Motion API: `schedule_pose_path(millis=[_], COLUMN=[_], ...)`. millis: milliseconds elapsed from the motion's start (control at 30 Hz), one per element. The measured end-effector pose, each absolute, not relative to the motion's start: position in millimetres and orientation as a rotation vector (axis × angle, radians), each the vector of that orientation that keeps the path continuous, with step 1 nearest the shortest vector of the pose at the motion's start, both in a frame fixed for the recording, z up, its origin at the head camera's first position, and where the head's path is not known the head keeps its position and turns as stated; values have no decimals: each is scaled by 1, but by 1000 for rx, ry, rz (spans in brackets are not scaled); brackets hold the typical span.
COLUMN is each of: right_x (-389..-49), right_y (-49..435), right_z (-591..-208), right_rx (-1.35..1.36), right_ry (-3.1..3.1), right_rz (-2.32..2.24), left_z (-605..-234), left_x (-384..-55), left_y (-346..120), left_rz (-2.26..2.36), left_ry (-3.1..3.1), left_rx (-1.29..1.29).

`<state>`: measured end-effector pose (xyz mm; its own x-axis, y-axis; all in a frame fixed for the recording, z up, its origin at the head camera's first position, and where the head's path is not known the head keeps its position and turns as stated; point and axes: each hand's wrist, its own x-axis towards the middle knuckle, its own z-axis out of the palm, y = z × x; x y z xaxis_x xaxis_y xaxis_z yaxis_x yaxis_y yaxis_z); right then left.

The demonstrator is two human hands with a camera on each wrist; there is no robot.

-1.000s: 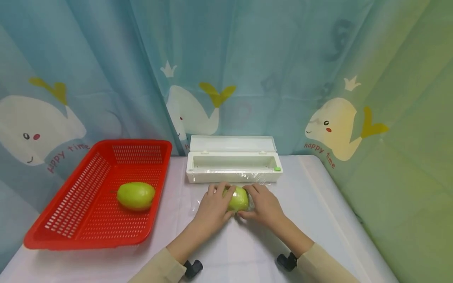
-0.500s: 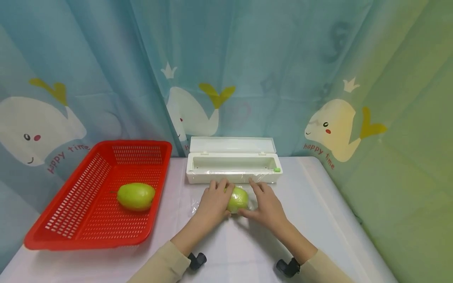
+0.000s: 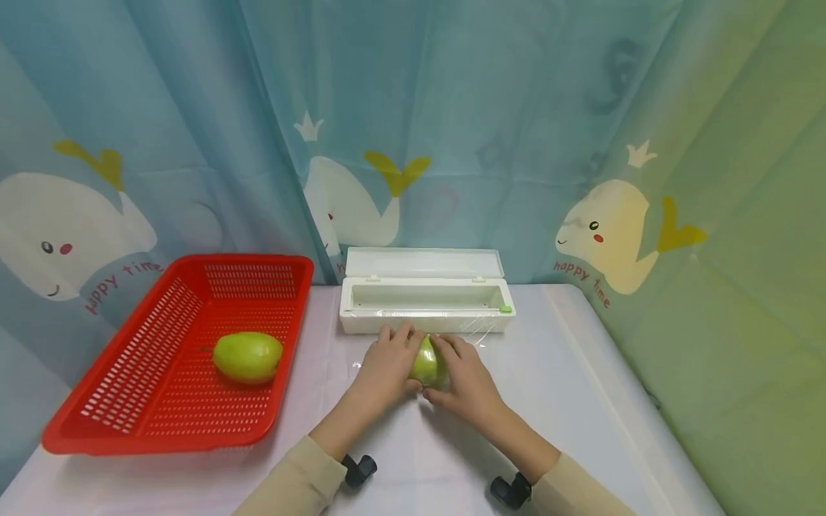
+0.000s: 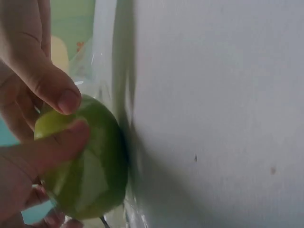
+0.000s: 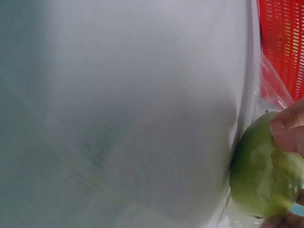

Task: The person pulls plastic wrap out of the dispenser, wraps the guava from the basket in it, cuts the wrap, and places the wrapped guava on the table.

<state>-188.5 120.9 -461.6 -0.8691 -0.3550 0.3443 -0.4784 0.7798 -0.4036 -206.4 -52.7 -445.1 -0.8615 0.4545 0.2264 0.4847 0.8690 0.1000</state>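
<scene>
A green pear (image 3: 424, 362), with shiny clear cling film on it, sits in front of the white film box. My left hand (image 3: 383, 365) holds its left side, and my right hand (image 3: 467, 380) holds the right side. In the left wrist view, both thumbs lie against the pear (image 4: 92, 166), and its dark stem shows at the bottom. Loose film (image 5: 271, 83) stands up beside the pear in the right wrist view. The white cling film box (image 3: 426, 322) has its lid up, with film stretched down over its front. Most of the far fingers are hidden behind the pear.
At the left stands a red plastic basket (image 3: 271, 423) holding another green pear (image 3: 248, 357). A small green slider (image 3: 505, 309) sits at the box's right end. The pale tabletop (image 3: 581, 401) meets a curtain (image 3: 452, 143) printed with whales behind and to the right.
My right hand's fingers lift off the pear, reach toward the box, then come back to the pear further left. My left hand stays on the pear.
</scene>
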Motion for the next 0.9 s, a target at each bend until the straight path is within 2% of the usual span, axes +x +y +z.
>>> schedule_pose_path(millis=[400,900], right_x=[-204,-236], right_y=[119,125], right_z=[-464,-466], right_rx=[655,632], right_ry=[-2792,-2767], right_rz=[670,634], left_z=[-459,-462], left_x=[-217,-230], left_y=[-66,-63], left_rz=[-407,-383], left_ry=[-2830,-2813], left_rx=[-766,-697])
